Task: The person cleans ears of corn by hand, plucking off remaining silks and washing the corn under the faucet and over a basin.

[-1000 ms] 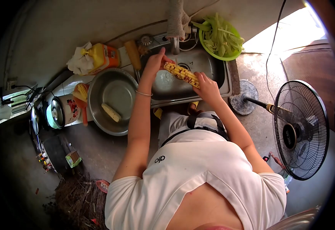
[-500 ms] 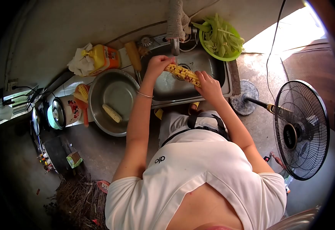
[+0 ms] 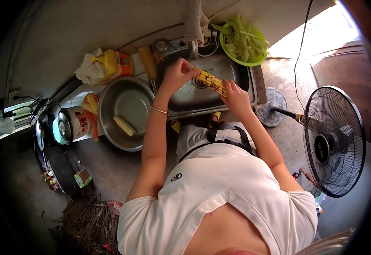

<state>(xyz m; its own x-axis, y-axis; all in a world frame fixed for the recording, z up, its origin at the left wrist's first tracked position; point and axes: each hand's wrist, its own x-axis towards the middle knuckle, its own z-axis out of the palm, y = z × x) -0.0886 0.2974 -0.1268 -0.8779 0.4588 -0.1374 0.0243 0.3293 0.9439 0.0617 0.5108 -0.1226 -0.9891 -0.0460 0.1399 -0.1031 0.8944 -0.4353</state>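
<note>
A yellow corn cob speckled with dark red kernels is held slantwise over the metal sink, below the faucet. My right hand grips its lower right end, fingers wrapped over the top. At the other end, my left hand has thumb and fingers pinched together at the cob's tip; exactly what lies between the fingertips is small and partly hidden. A thin stream of water appears to run down beside those fingertips.
Left of the sink sits a large metal basin with a pale corn cob inside. A green bowl of husks stands at the sink's back right. A yellow-orange jug is behind the basin. At right stands a fan.
The corn cob and my right hand have shifted slightly right and toward me. My left hand has moved a little right, its fingers now pinched at the cob's very tip.
</note>
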